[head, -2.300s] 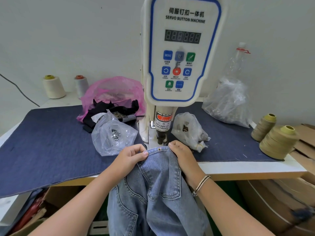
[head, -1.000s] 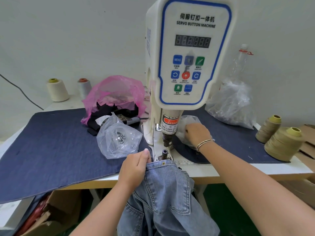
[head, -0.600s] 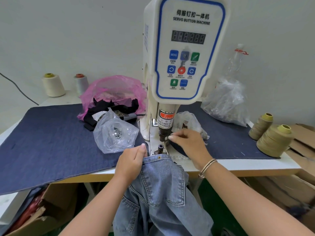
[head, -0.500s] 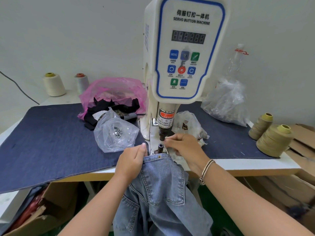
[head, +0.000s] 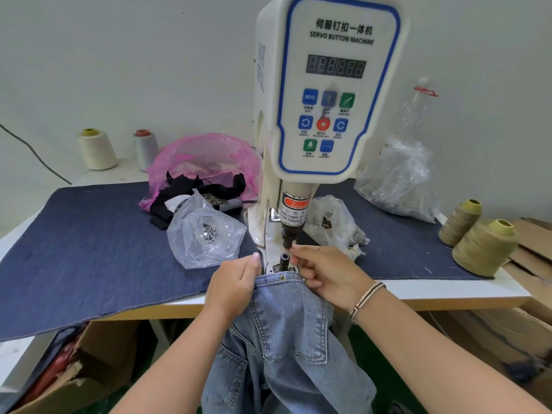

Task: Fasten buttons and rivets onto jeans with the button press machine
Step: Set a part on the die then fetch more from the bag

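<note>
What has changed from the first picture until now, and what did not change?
The right hand let go of the jeans, reached to the clear bag right of the machine, then came back to the lower die, fingertips pinched under the punch. The left hand kept gripping the jeans edge. Bags and thread cones stayed put.
</note>
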{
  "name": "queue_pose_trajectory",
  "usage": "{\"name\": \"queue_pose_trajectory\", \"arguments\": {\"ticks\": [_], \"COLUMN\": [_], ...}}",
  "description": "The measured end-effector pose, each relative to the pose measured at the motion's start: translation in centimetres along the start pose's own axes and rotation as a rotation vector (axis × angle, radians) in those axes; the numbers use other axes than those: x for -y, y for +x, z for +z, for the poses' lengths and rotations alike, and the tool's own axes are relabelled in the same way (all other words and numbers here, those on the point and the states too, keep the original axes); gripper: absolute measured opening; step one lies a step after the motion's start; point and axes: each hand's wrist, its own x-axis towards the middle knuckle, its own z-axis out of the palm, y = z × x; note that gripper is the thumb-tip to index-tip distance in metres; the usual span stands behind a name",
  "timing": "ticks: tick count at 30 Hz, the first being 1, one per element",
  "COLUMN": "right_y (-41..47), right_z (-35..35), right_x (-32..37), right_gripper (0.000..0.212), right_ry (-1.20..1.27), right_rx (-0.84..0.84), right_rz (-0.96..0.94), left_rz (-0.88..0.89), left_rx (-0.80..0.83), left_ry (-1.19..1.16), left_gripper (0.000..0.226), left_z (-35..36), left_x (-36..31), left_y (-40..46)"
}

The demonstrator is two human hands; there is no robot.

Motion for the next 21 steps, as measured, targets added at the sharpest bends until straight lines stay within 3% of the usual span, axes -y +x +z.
{"name": "queue_pose_trajectory", "arguments": {"ticks": [5,9,15,21], "right_y": [-0.03,-0.15,-0.55,-0.69], "right_z": [0.10,-0.24,-0.05,0.55], "right_x": [0.50,0.46,0.47,0.45], "right_gripper": [0.013,0.008,0.018,0.008], "right_ry": [0.118,0.236,0.423,0.447], "right_rx": [0.053,0.119,0.148,0.133], "right_rz": [0.139,0.213,0.254,0.261], "left_rz": [0.004,0.007,0.009,-0.003], "left_rx": [-0.001,-0.001,0.003,0.006], "left_ry": [0.004,0.010,0.018,0.030], "left_gripper": [0.055,0.054,0.054,0.054], "left_z": [0.04,0.05,0.04,-0.02], "left_x": [0.08,0.14,0.08,-0.07], "left_y": [0.02,0.00,-0.03,-0.12]}}
